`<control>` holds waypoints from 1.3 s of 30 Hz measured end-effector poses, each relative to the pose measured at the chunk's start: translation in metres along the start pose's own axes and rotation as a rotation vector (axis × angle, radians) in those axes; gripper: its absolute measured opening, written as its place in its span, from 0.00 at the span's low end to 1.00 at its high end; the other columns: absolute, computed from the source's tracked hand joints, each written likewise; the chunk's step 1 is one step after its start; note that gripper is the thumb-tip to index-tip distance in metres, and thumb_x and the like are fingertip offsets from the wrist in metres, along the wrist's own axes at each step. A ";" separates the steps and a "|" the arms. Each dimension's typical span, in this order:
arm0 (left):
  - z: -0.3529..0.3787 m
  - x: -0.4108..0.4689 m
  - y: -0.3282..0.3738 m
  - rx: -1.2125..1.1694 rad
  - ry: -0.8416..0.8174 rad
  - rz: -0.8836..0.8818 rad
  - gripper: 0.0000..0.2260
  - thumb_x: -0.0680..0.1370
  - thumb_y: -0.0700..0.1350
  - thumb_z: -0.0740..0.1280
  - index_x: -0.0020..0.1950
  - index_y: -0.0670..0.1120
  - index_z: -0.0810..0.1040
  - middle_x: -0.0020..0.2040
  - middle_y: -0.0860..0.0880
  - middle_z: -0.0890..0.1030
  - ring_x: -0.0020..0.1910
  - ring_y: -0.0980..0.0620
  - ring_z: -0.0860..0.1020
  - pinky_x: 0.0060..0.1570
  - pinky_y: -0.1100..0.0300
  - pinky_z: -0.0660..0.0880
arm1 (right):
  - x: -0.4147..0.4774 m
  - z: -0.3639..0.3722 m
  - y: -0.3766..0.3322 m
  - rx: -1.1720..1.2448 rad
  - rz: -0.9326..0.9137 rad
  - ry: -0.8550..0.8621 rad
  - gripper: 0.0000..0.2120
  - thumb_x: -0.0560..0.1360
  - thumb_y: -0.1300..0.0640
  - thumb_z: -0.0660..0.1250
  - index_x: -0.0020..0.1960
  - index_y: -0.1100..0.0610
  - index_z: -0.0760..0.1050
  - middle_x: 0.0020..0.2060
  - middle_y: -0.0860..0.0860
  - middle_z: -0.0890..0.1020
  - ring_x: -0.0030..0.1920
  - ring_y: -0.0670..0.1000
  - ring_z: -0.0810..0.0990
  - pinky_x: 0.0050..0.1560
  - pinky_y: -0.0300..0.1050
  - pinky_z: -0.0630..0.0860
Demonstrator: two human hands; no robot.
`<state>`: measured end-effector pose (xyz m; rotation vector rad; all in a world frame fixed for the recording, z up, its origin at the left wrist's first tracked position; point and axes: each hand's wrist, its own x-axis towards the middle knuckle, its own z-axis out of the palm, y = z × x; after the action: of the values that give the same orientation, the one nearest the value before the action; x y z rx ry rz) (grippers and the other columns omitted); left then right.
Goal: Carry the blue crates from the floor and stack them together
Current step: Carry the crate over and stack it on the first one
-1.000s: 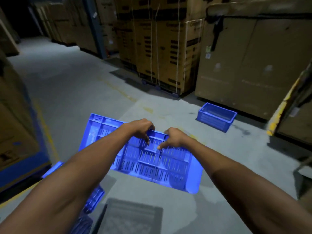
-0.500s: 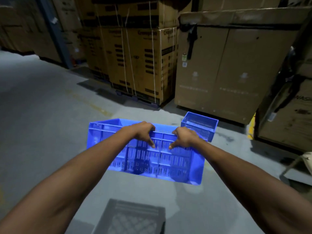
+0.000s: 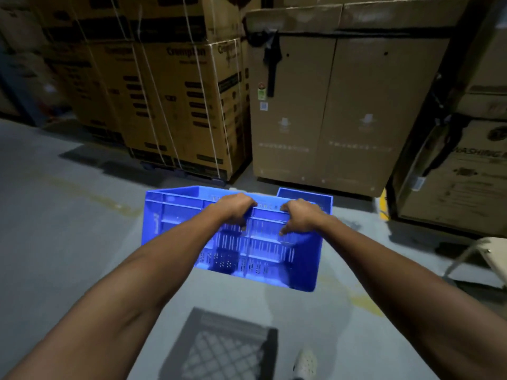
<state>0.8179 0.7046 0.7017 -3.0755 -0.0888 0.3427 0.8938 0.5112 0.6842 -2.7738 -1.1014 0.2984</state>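
Two hands gripping blue crate, grey floor

"Crompton" is printed on the strapped cardboard box — "WASHING" shows, cut off, on the right-hand carton.

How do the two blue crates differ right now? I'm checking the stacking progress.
The carried crate hangs in the air, gripped at its near rim by the left hand and right hand; the far crate sits on the floor by the cardboard boxes. The carried crate shows a full slotted side wall; the far crate is mostly hidden behind it. Both are blue plastic with open tops.
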 end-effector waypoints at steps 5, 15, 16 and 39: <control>-0.009 0.119 -0.044 -0.024 -0.021 -0.015 0.27 0.65 0.48 0.81 0.60 0.47 0.76 0.58 0.45 0.80 0.59 0.42 0.77 0.51 0.51 0.75 | 0.113 -0.017 0.061 0.019 0.005 -0.065 0.24 0.64 0.42 0.78 0.53 0.55 0.79 0.52 0.54 0.83 0.55 0.57 0.80 0.44 0.44 0.70; -0.016 0.333 -0.117 0.022 -0.037 0.003 0.28 0.67 0.55 0.77 0.62 0.49 0.70 0.60 0.46 0.78 0.59 0.42 0.76 0.54 0.48 0.71 | 0.313 -0.027 0.136 -0.052 0.024 0.068 0.19 0.70 0.42 0.75 0.55 0.50 0.78 0.52 0.54 0.83 0.56 0.59 0.80 0.48 0.49 0.74; -0.014 0.351 -0.128 0.053 -0.002 -0.010 0.25 0.69 0.53 0.76 0.60 0.49 0.70 0.58 0.46 0.78 0.58 0.42 0.76 0.54 0.48 0.70 | 0.332 -0.027 0.143 -0.049 0.036 0.072 0.19 0.70 0.42 0.74 0.56 0.50 0.78 0.53 0.54 0.84 0.57 0.59 0.80 0.49 0.50 0.75; 0.361 0.847 -0.324 0.196 0.340 -0.026 0.14 0.73 0.48 0.73 0.55 0.50 0.74 0.49 0.44 0.77 0.54 0.43 0.73 0.54 0.46 0.65 | 0.812 0.356 0.335 -0.090 0.069 0.292 0.12 0.74 0.45 0.71 0.50 0.52 0.76 0.44 0.54 0.84 0.48 0.60 0.81 0.40 0.47 0.69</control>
<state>1.5461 1.0946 0.1815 -2.8844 -0.0767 -0.1659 1.6100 0.8506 0.1636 -2.8180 -0.9712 -0.1504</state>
